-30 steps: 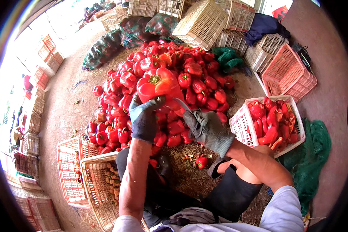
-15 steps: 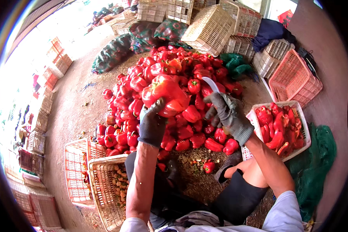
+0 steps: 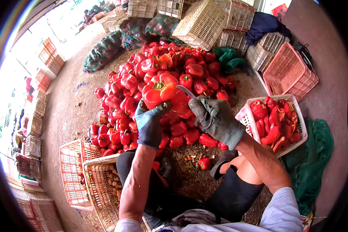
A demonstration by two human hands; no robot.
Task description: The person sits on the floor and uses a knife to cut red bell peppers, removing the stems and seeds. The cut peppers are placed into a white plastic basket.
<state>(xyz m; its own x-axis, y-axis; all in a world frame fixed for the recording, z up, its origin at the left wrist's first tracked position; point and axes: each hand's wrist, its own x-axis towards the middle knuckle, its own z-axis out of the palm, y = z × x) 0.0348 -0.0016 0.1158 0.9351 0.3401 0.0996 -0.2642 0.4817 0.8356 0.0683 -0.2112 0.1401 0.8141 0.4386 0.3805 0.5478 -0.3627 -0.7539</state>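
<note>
Held up over the near part of the pile of red bell peppers: a large red bell pepper, green stem facing up toward the viewer. Wrapped around its lower left in a cupped grip: the gloved left hand, thumb across the near flank. Closed around the largely hidden handle of a curved knife, over the pile's near right: the gloved right hand. Blade aimed left, right beside the pepper; impossible to tell whether touching.

Probably light for its bulk, being hollow; firm-walled but likely to crack under a hard squeeze. Glossy skin, so perhaps slippery. Best cupped low around the flank, leaving stem and shoulders clear, fingertips out of the blade's line.

Right of the pile: a pale plastic crate with red pepper pieces. Left and nearer: a beige plastic crate with small scraps. Just in front, on the floor: a small red pepper.
</note>
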